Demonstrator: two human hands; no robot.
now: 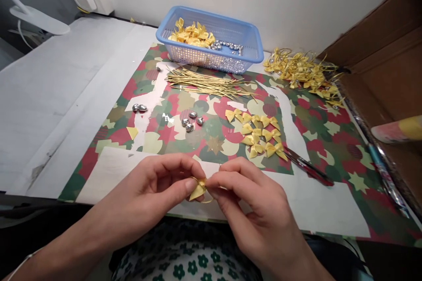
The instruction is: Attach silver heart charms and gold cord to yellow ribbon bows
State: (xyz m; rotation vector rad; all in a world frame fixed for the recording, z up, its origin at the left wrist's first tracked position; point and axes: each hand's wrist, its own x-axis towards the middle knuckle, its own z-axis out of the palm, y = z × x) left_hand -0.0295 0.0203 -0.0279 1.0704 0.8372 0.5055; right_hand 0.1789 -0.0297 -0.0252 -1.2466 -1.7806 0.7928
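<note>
Between my hands, above the front of the table, is a yellow ribbon bow (197, 191). My left hand (165, 180) pinches it between thumb and fingers. My right hand (249, 197) is closed at the bow's right side, its thumb and index finger pressed together on a thin gold cord (207, 202) that loops below the bow. The fingers partly cover the bow's middle. Several more yellow bows (257, 131) lie in rows beyond my right hand. Silver beads (192, 121) sit in a small group straight ahead, with another pair of beads (140, 107) farther left.
A blue basket (253, 44) with yellow bows and silver beads stands at the back. In front of it lies a bundle of gold cords (207, 83). Scissors (310, 167) lie at right, below a pile of corded bows (303, 72). A cardboard box (382, 66) borders the right side.
</note>
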